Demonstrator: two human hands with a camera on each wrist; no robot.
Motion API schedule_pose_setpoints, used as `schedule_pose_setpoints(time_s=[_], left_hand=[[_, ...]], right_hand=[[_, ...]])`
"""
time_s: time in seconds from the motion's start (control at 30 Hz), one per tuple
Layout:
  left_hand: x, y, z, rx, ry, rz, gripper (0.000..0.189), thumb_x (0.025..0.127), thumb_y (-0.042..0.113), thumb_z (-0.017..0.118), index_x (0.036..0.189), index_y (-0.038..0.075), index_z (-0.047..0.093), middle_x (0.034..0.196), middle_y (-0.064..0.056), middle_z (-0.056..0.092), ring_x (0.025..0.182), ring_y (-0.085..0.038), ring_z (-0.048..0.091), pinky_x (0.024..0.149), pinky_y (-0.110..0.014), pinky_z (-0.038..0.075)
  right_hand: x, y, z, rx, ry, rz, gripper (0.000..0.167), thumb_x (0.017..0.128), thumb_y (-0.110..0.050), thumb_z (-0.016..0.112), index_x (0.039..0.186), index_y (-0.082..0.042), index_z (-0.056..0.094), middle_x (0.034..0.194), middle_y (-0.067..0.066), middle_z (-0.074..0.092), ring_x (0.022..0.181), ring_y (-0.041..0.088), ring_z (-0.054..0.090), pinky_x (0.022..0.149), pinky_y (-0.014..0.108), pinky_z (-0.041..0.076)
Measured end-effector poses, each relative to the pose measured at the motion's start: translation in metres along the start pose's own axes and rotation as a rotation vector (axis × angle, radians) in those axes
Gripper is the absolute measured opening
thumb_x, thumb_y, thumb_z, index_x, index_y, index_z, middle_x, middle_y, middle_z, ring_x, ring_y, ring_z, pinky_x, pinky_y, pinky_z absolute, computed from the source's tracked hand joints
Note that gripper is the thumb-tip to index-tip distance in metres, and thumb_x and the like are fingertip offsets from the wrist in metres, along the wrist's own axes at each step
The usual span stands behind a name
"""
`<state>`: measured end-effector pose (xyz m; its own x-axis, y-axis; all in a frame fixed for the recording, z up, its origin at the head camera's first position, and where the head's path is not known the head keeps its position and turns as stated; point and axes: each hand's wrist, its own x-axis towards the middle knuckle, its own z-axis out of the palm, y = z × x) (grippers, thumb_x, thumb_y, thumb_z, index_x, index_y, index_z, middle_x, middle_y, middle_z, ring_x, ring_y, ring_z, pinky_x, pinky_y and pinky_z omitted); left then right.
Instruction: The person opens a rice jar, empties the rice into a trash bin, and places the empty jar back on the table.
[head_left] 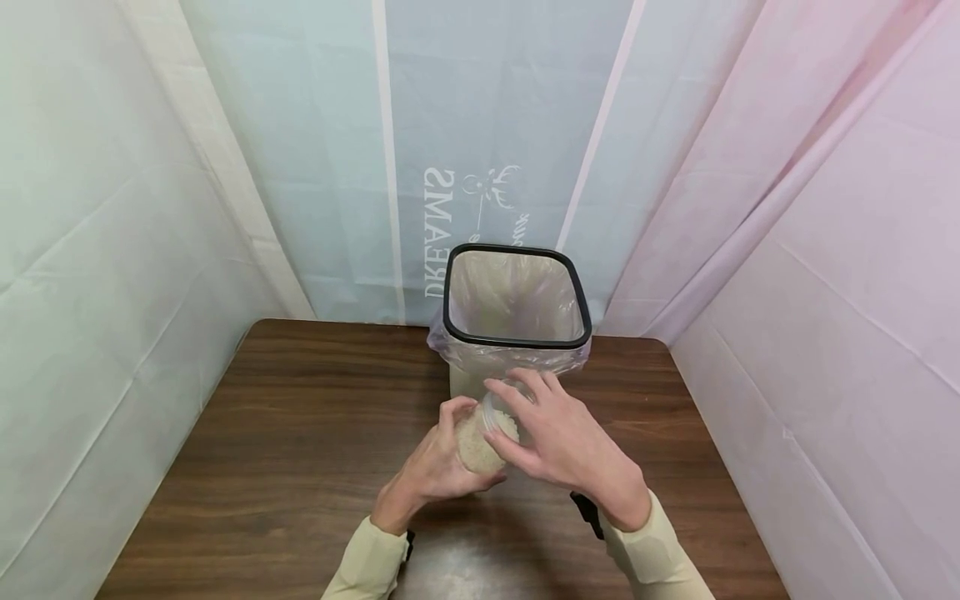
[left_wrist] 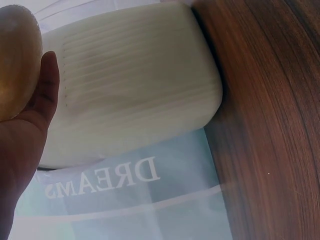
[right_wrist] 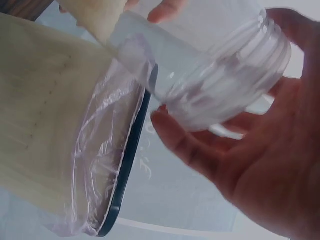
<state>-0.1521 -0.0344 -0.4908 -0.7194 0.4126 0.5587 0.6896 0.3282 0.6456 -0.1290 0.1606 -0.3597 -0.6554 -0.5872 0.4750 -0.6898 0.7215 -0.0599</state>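
A clear jar [head_left: 480, 446] partly filled with what looks like pale rice is held tilted between both hands, just in front of a bin [head_left: 467, 382]. My left hand [head_left: 438, 462] grips the jar round its filled lower part. With fingers and thumb curled, my right hand [head_left: 562, 429] holds the ringed, clear top end; in the right wrist view that clear end [right_wrist: 235, 75] shows up close. Whether a separate lid sits there, I cannot tell. Only the jar's rounded bottom [left_wrist: 19, 62] shows in the left wrist view, against the left hand [left_wrist: 25, 135].
The bin has a black rim [head_left: 517, 342] and a translucent liner [head_left: 551, 358] folded over it. It stands at the back of a dark wooden table [head_left: 315, 433]. Behind hangs a blue-grey curtain [head_left: 322, 167]; pale sheets [head_left: 90, 275] close off both sides.
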Motion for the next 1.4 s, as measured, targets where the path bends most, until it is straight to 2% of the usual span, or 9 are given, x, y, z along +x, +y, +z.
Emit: schedule_pose_setpoints(time_s=[0.2,0.33,0.43,0.5,0.6,0.77,1.07,1.23,1.4], left_hand=[[0.0,0.001,-0.001,-0.001,-0.001,0.012,0.103,0.063,0.041,0.091,0.134,0.005,0.026,0.12,-0.009,0.056,0.1,-0.017,0.062,0.085,-0.03,0.054],[0.001,0.001,-0.001,-0.002,0.0,0.028,0.103,0.064,0.041,0.09,0.135,0.005,0.026,0.12,-0.008,0.056,0.1,-0.017,0.061,0.086,-0.031,0.053],[0.003,0.0,-0.002,-0.006,0.003,0.039,0.103,0.064,0.041,0.09,0.135,0.004,0.026,0.12,-0.008,0.056,0.101,-0.017,0.061,0.086,-0.032,0.053],[0.004,0.0,-0.002,-0.006,0.005,0.04,0.103,0.064,0.04,0.091,0.136,0.004,0.026,0.12,-0.009,0.055,0.1,-0.017,0.061,0.086,-0.031,0.053],[0.004,0.0,-0.002,-0.005,0.002,0.04,0.104,0.063,0.04,0.091,0.136,0.005,0.027,0.12,-0.01,0.055,0.099,-0.018,0.062,0.084,-0.029,0.054],[0.004,0.001,-0.002,0.007,-0.006,0.042,0.105,0.062,0.039,0.092,0.136,0.005,0.027,0.12,-0.01,0.056,0.099,-0.018,0.062,0.083,-0.029,0.054],[0.002,0.003,-0.001,-0.003,-0.007,0.046,0.105,0.062,0.04,0.092,0.136,0.005,0.027,0.12,-0.009,0.057,0.098,-0.017,0.063,0.083,-0.029,0.054],[0.001,0.002,-0.002,-0.012,-0.006,0.051,0.105,0.062,0.039,0.092,0.136,0.004,0.027,0.121,-0.009,0.057,0.101,-0.017,0.062,0.085,-0.03,0.054],[0.001,0.001,-0.003,-0.013,-0.008,0.049,0.103,0.062,0.039,0.091,0.135,0.004,0.027,0.123,-0.009,0.057,0.105,-0.017,0.061,0.088,-0.032,0.053]], right_hand=[[0.0,0.005,-0.003,0.069,-0.049,-0.062,0.047,0.093,-0.042,0.059,0.134,-0.018,0.056,0.133,0.009,0.054,0.119,0.027,0.052,0.08,0.041,0.056],[-0.001,0.008,-0.006,0.105,-0.085,-0.026,0.061,0.091,-0.052,0.06,0.143,-0.023,0.049,0.142,0.011,0.048,0.127,0.03,0.049,0.082,0.044,0.056],[0.001,0.006,-0.008,0.073,-0.07,0.054,0.074,0.087,-0.065,0.059,0.148,-0.025,0.043,0.144,0.013,0.047,0.122,0.032,0.052,0.071,0.045,0.056],[0.003,0.002,-0.007,0.019,-0.062,0.112,0.077,0.085,-0.07,0.056,0.147,-0.025,0.045,0.139,0.011,0.051,0.113,0.03,0.056,0.061,0.043,0.054],[0.004,-0.004,-0.005,-0.073,-0.065,0.173,0.075,0.084,-0.073,0.054,0.141,-0.024,0.051,0.126,0.007,0.058,0.101,0.026,0.062,0.05,0.04,0.049],[0.004,-0.008,-0.005,-0.122,-0.047,0.186,0.062,0.086,-0.063,0.06,0.132,-0.022,0.058,0.115,0.004,0.063,0.093,0.023,0.065,0.048,0.038,0.048],[0.002,-0.004,-0.008,-0.016,-0.056,0.113,0.058,0.087,-0.054,0.063,0.133,-0.021,0.058,0.123,0.002,0.06,0.103,0.022,0.063,0.059,0.04,0.054],[0.002,0.007,-0.009,0.127,-0.083,-0.008,0.053,0.091,-0.048,0.062,0.135,-0.019,0.055,0.13,0.004,0.057,0.115,0.021,0.057,0.082,0.038,0.055],[0.004,0.018,-0.005,0.257,-0.1,-0.116,0.051,0.091,-0.037,0.064,0.137,-0.019,0.053,0.14,0.007,0.052,0.129,0.021,0.049,0.103,0.038,0.044]])
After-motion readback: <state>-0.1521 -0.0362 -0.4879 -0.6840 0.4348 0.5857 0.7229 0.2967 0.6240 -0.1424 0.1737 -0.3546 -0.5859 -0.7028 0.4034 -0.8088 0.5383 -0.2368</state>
